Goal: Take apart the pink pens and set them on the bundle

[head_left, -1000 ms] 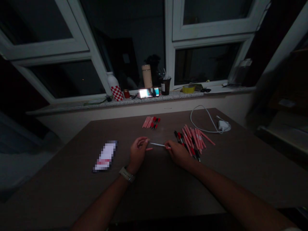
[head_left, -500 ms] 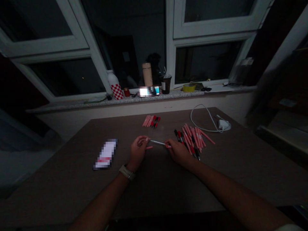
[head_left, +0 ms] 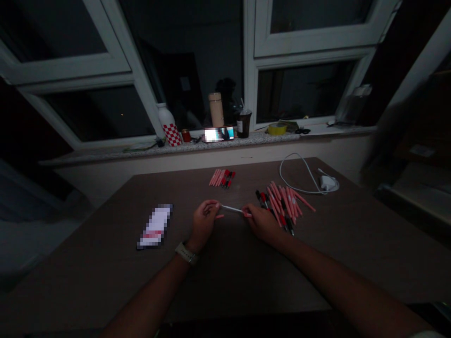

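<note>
My left hand (head_left: 203, 223) is closed around a pink pen barrel (head_left: 219, 216), whose end sticks out to the right of the fingers. My right hand (head_left: 261, 222) pinches the right end of a thin white pen refill (head_left: 230, 209), and the refill's left tip meets my left fingers. Both hands hover low over the brown table (head_left: 225, 263). Just right of my right hand lies a pile of pink pens and dark pen parts (head_left: 283, 202). A smaller bunch of pink and red pens (head_left: 221, 178) lies farther back.
A flat pixelated packet (head_left: 155, 226) lies left of my hands. A white charger with its cable (head_left: 317, 180) sits at the table's back right. The windowsill holds a checked bottle (head_left: 168, 126), a tall tumbler (head_left: 215, 109), a cup (head_left: 244, 124) and a tape roll (head_left: 276, 128).
The refill's left tip has closed the gap to my left fingers. Both hands have stayed nearly where they were.
</note>
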A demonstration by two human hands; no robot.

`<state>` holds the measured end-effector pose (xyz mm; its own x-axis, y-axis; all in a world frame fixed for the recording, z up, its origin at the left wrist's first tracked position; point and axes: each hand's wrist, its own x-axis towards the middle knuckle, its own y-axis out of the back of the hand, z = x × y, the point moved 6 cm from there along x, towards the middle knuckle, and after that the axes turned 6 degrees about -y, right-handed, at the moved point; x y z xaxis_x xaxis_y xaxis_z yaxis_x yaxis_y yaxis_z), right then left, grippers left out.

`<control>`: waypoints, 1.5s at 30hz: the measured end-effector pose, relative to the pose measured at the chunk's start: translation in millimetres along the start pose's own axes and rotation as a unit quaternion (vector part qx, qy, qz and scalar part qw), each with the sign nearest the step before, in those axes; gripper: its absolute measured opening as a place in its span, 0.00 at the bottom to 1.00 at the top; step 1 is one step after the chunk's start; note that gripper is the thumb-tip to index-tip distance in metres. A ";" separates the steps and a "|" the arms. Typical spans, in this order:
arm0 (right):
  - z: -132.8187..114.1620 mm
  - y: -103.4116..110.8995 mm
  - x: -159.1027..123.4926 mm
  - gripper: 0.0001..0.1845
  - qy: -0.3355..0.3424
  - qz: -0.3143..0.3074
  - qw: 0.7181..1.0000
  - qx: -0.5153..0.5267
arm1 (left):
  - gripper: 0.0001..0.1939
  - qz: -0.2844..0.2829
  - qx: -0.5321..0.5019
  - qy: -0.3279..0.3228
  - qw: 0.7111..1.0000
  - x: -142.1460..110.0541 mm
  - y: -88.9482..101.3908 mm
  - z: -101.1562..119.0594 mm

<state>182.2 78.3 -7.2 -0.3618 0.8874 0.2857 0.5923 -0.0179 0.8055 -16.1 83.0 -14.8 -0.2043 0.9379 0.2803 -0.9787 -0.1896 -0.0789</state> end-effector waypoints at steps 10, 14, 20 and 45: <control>-0.3 -2.6 -0.4 0.13 0.030 -0.004 0.999 0.044 | 0.16 -0.030 0.040 -0.012 0.999 -4.1 -5.9 7.0; -2.4 -3.9 -0.9 0.14 0.042 -0.011 0.996 0.073 | 0.18 -0.017 0.020 0.002 1.000 -3.9 -4.5 6.6; -5.9 -4.8 -1.7 0.12 0.049 -0.012 0.994 0.094 | 0.18 -0.010 0.003 0.009 1.000 -3.3 -3.0 5.1; -2.0 1.5 1.2 0.14 0.044 0.060 0.994 0.078 | 0.22 0.045 -0.062 0.007 0.997 -0.2 9.4 7.7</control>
<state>181.2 78.4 -4.7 -0.3394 0.8399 0.4236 0.7366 -0.0427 0.6750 -25.3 78.8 -8.2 -0.2893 0.9228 0.2544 -0.9465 -0.2361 -0.2200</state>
